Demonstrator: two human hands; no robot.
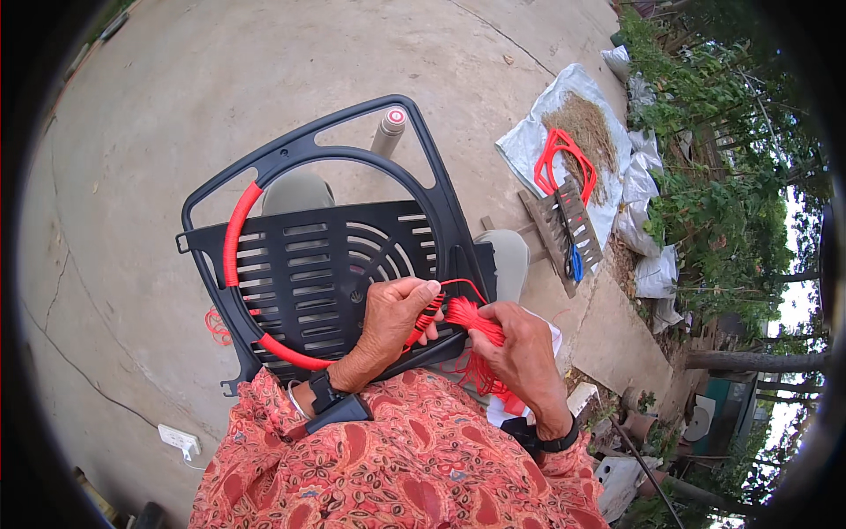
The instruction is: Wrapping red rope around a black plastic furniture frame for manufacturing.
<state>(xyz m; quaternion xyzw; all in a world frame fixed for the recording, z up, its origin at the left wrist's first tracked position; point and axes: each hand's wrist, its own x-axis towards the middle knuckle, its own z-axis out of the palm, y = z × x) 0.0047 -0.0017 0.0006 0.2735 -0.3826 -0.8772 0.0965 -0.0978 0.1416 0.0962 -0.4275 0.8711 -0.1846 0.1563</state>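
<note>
Black plastic piece [456,231] mid-picture, left hand [392,313] pinching its red-wound rim [432,309], right hand [520,348] curling fingers round a red cord bundle [464,314] just right of centre; probably best: steady tension, turns snug.

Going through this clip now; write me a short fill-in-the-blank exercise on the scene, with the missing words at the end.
1. The bundle of red cord is held in the person's ____ grip.
2. Red wrapping covers parts of a ring coloured ____.
3. The tool handles on the slatted wooden board are ____.
4. The white power strip lies on the ground at the person's ____.

Missing words: right; black; blue; left.
</note>
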